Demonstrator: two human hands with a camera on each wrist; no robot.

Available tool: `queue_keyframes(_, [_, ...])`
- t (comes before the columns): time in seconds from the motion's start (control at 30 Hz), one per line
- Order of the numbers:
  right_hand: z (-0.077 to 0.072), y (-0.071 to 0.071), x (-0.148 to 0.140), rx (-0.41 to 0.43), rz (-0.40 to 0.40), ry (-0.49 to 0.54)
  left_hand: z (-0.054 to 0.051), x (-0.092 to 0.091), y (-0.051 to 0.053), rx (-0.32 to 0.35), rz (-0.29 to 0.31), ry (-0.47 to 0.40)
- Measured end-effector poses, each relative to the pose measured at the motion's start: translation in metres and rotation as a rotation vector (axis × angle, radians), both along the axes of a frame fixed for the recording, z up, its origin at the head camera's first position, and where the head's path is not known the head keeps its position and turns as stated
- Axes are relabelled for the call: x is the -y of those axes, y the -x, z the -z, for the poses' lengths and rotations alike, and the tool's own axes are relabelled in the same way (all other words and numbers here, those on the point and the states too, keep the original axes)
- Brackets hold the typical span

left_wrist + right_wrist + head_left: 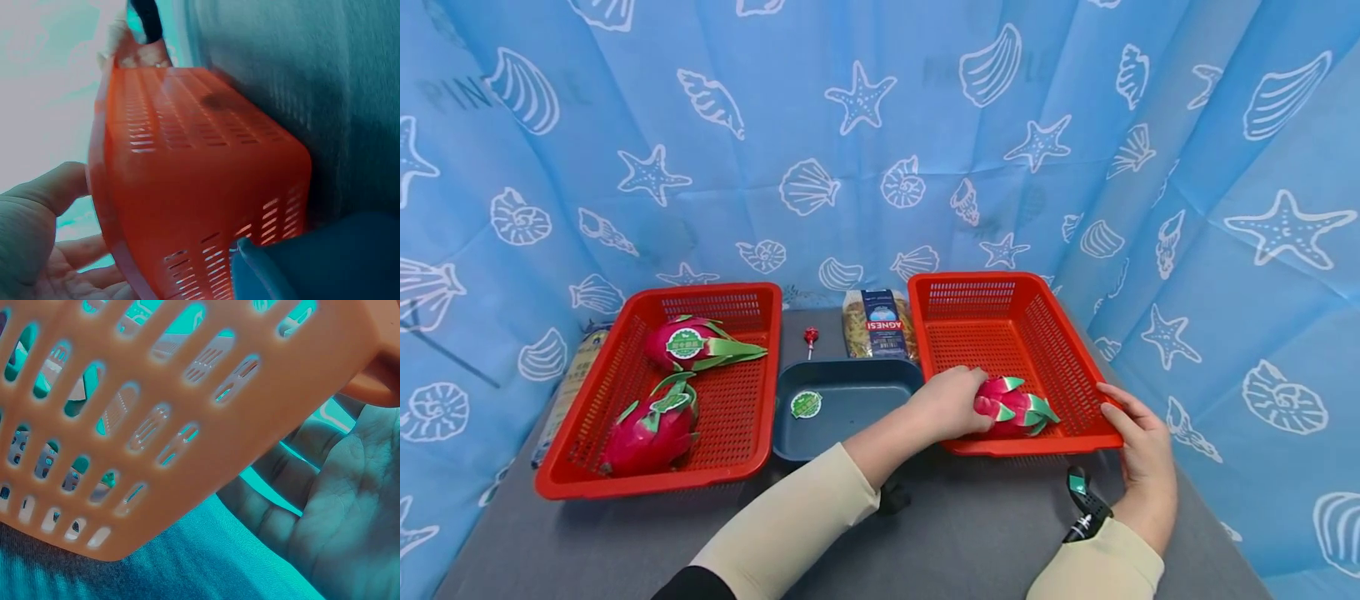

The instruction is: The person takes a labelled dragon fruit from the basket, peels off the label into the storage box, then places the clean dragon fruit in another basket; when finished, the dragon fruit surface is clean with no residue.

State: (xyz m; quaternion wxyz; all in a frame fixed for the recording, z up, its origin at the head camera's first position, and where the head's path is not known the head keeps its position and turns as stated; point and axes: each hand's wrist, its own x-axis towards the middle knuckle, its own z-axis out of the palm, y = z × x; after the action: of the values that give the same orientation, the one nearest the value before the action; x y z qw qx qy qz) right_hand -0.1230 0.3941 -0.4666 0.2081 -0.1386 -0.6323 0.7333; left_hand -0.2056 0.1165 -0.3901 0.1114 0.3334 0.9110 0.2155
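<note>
Fruit (1017, 408) | gripped by left hand (953, 404) inside basket (977, 333) | corner (1108, 439) touched by right hand (1142, 433), unclear if gripping

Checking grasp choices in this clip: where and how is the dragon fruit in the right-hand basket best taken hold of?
Probably hold the dragon fruit round its plump body, from above and the left: its leafy tip points right, and the basket's walls surround it.

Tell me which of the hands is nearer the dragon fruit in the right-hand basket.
Left. The left hand is at the left end of the dragon fruit, fingers against it; the right hand is farther off, to its right, at the rim of the red basket.
</note>
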Motion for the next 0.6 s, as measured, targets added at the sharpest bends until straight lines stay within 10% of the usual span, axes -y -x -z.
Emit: queue_keyframes(0.6, [-0.001,0.002,-0.001,-0.001,-0.009,0.014,-0.037,0.091,-0.039,-0.027,-0.054,-0.717])
